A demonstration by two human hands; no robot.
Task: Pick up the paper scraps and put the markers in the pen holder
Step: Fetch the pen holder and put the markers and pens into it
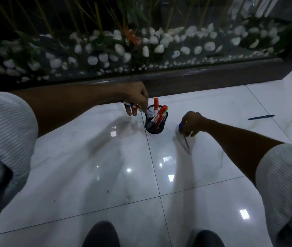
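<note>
A black mesh pen holder (pixel 156 126) stands on the white tiled floor with several red markers (pixel 156 106) sticking out of it. My left hand (pixel 136 98) is just left of the holder's rim, shut on blue-and-white markers (pixel 132 105) whose tips lean into the opening. My right hand (pixel 191 123) is low at the floor to the right of the holder, fingers closed on a blue-capped pen (pixel 181 127) whose dark end slants down to the tile. No paper scraps are visible.
A blue pen (pixel 261 117) lies on the floor at the far right. A dark wooden ledge (pixel 195 78) with a glass panel, white pebbles and plants runs behind the holder. My knees (pixel 102 234) show at the bottom edge.
</note>
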